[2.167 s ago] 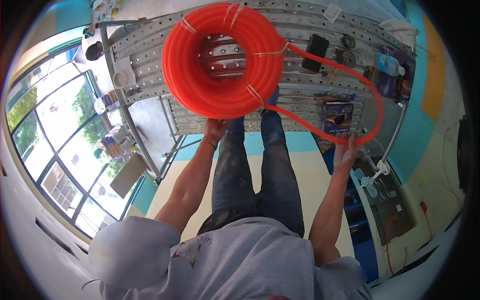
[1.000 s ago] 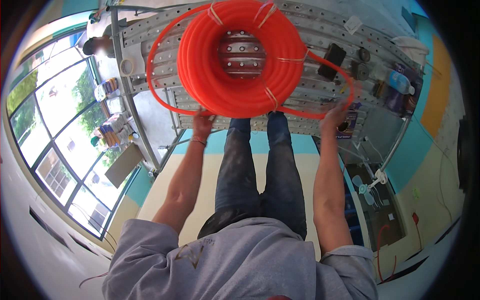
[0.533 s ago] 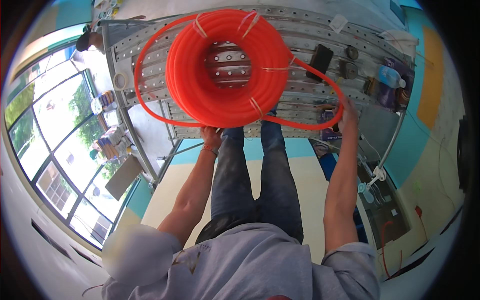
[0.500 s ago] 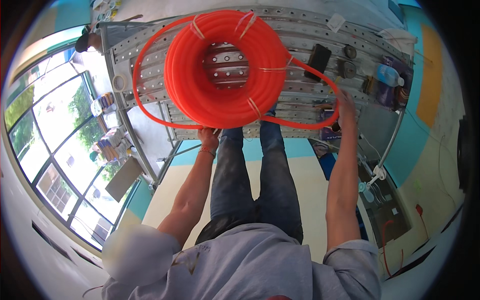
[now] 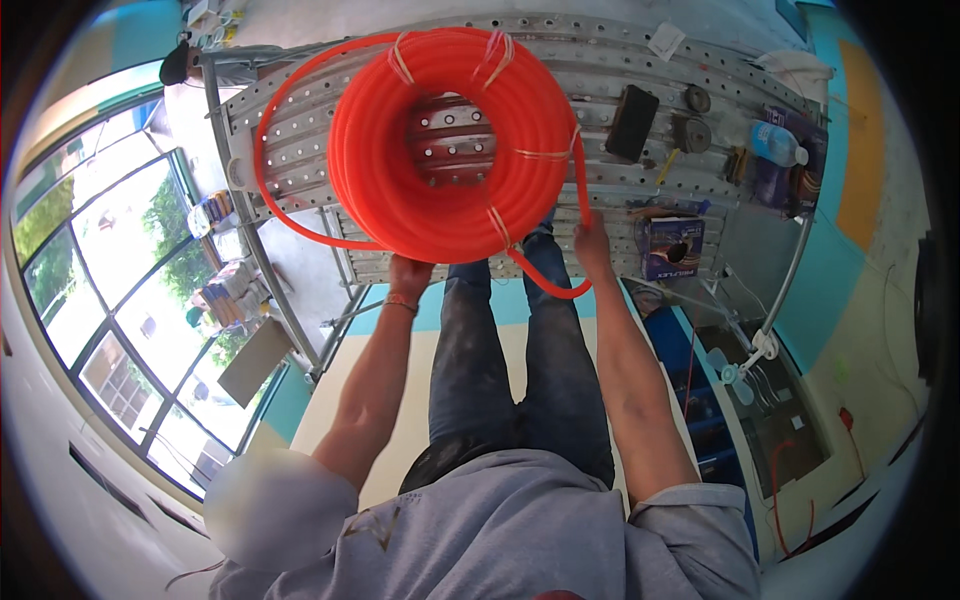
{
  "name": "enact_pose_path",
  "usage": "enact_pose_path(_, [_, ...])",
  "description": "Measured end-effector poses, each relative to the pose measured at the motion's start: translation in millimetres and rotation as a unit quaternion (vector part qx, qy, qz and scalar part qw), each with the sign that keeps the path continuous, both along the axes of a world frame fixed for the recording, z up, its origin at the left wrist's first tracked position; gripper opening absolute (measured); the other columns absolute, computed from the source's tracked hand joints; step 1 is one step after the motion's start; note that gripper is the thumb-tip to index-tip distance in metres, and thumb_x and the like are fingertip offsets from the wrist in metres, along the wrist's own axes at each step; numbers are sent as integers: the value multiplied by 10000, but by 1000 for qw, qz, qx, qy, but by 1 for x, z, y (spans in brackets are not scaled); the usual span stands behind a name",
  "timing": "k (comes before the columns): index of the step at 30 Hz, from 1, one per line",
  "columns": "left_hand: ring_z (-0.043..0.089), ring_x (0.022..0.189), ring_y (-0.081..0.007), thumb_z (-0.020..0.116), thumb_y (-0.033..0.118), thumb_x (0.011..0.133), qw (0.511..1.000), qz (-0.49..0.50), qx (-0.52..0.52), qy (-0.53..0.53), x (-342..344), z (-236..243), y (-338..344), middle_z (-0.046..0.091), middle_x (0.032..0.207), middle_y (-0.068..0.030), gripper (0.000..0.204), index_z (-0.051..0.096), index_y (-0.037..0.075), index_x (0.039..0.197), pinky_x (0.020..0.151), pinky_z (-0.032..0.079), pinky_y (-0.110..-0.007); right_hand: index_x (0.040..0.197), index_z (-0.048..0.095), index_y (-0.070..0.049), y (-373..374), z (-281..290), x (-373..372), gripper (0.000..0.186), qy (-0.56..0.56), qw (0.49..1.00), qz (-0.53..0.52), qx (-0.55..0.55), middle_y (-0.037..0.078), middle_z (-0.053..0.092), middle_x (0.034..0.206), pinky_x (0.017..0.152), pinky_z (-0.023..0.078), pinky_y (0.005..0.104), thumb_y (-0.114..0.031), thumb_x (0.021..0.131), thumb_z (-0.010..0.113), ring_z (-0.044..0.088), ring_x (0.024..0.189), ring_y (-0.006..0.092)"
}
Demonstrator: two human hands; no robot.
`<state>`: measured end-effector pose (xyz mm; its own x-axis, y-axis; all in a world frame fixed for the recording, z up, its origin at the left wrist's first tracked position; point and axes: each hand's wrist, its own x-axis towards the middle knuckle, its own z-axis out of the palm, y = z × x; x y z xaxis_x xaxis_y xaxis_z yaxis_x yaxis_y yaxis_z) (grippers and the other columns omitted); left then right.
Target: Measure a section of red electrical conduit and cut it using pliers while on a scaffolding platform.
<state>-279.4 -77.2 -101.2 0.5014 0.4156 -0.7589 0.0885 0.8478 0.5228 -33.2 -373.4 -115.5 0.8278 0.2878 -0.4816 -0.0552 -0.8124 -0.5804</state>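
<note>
A thick coil of orange-red flexible tubing (image 5: 357, 160) is held in front of me, over a perforated metal scaffold platform (image 5: 300, 150). Thin ties bind it at several places. My left hand (image 5: 410, 271) is closed at the coil's near left edge, its fingers partly hidden under the tubing. From there a loose loop (image 5: 262, 130) bows out to the left and back over the far side. My right hand (image 5: 593, 243) is closed round a shorter loop (image 5: 584, 190) that hangs off the coil's right side and bends round below it.
Right of the coil lie a black phone (image 5: 632, 123), a dark tape roll (image 5: 691, 134) and a white paper scrap (image 5: 667, 40). A clear bottle (image 5: 778, 144) with a blue label lies farther right. A purple box (image 5: 672, 247) sits lower down. Large windows (image 5: 120, 300) fill the left side.
My right hand has moved left toward the coil, drawing the wide right loop in to a narrow one. My left hand has shifted slightly left, and the coil sits marginally lower.
</note>
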Motion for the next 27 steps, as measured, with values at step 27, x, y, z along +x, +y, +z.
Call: enact_pose_path(27, [686,1041,-297,620,247,1017,978,129,0,162,8,37,-39,656,1161,-106,237,495,131,1182,867,600,-588,1009,640,-111,-175,137,2,130,267,667,-549,428,53,700,1065,876,493,361,-37,912,688,656,990,219])
